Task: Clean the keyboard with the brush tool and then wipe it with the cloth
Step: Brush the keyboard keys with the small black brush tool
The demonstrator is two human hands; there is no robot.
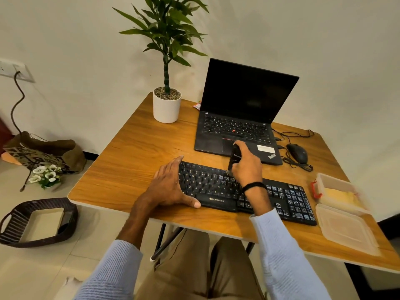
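Fingers [244, 148] of the right hand [246, 163] curl round a black brush tool [234, 156], gripping it almost upright with its lower end down on the keys. A black band [253, 186] circles that wrist. The left hand [171, 187] lies flat with straight fingers over the left end of the keyboard [207, 182], its thumb stretched along the near edge. The keyboard is black and lies slantwise across the near middle of the wooden tabletop [129, 159], the brush over its middle rows.

Just beyond the right hand stands an open black laptop [238, 126] with a dark screen. To its right a black mouse [297, 152] sits among loops of its cable. Right of the keyboard is a clear plastic box [324, 180] holding something pale yellow, too blurred to name, and its lid [344, 228] lies nearer, at the tabletop's right edge. In the far left corner a white pot [166, 107] carries a green plant.

On the floor to the left are a dark woven basket [39, 221], a brown bag [43, 152] and white flowers [46, 175].
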